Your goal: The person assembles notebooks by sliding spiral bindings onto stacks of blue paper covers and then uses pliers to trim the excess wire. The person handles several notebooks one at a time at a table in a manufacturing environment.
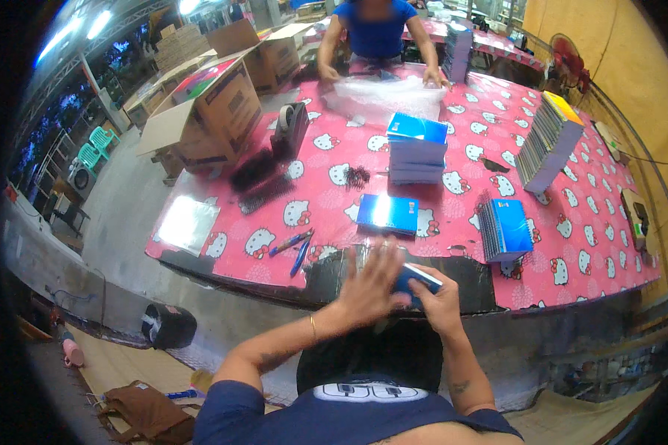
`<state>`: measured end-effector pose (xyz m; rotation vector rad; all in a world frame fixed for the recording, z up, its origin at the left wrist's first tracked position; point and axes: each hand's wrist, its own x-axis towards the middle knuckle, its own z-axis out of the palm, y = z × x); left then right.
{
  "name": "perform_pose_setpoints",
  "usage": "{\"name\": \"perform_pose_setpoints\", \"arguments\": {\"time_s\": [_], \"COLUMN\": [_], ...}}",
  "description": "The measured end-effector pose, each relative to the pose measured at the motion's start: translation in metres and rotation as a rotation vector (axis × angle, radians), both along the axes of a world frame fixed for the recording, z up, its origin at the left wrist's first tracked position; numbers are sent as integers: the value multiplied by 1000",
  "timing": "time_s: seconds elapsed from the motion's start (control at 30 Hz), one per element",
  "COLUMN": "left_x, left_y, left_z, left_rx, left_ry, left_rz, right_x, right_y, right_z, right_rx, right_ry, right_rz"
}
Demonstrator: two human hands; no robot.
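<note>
My right hand (441,302) grips a small blue notebook (410,285) at the table's near edge, its thumb on top and the white page edges facing up. Against the notebook's left side is my left hand (371,278), fingers stretched out and slightly blurred; part of the cover is hidden behind it. Just beyond my hands a blue spiral notebook (388,214) lies flat on the pink patterned tablecloth. Farther back stands a stack of blue notebooks (417,148). To the right, a shorter pile of spiral notebooks (506,230) sits near the edge.
A tall notebook stack (549,144) rises at the right. Pens (298,256), clear plastic sleeves (188,224), black wire coils (267,194) and a tape dispenser (289,132) lie left. Cardboard boxes (215,119) stand beyond. Opposite, a co-worker in blue handles clear plastic wrap (386,96).
</note>
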<state>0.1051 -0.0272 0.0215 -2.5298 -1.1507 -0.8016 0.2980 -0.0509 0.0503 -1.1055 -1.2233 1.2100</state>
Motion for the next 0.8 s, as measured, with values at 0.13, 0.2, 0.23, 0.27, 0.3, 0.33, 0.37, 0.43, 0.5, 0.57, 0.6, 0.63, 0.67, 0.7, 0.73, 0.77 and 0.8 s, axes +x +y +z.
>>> {"name": "perform_pose_setpoints", "arguments": {"time_s": [0.13, 0.2, 0.23, 0.27, 0.3, 0.33, 0.37, 0.43, 0.5, 0.57, 0.6, 0.63, 0.67, 0.7, 0.73, 0.77, 0.8], "left_x": [10, 1, -3, -6, -7, -6, -3, 3, 8, 14, 14, 12, 16, 21, 26, 31, 29], "left_y": [-9, 22, 25, 30, 34, 34, 34, 33, 20, -11, -25, -34, -23, -11, 3, 13, 7], "left_z": [21, 42, 34, 32, 30, 28, 25, 20, -5, -46, -57, -62, -55, -43, -19, -3, -17], "left_rx": [-170, -203, -215, -218, -220, -233, -216, -181, -143, -178, -260, -302, -188, -84, -134, -182, -127], "left_ry": [-171, -87, -44, 6, 57, 56, 27, -33, -8, -40, 141, 73, -26, -121, -30, 57, 76], "left_rz": [-98, -132, -168, -209, -250, -231, -208, -162, -30, -11, -17, -40, -35, -21, 42, 93, 61], "right_x": [20, 18, 20, 20, 20, 21, 22, 23, 19, 16, 16, 15, 15, 15, 20, 21, 20], "right_y": [12, 17, 18, 20, 22, 23, 22, 23, 23, 24, 23, 24, 25, 23, 23, 19, 22], "right_z": [-23, -30, -36, -41, -44, -47, -50, -54, -55, -64, -57, -54, -51, -51, -52, -55, -54], "right_rx": [45, 32, 46, 71, 95, 92, 57, -10, 19, 59, 37, 43, 47, 42, -1, -3, 20], "right_ry": [-102, -79, -104, -125, -145, -134, -122, -98, -99, -77, -73, -74, -83, -88, -61, -76, -93], "right_rz": [27, 119, 145, 164, 182, 183, 182, 179, 149, 101, 76, 92, 101, 119, 199, 160, 133]}}
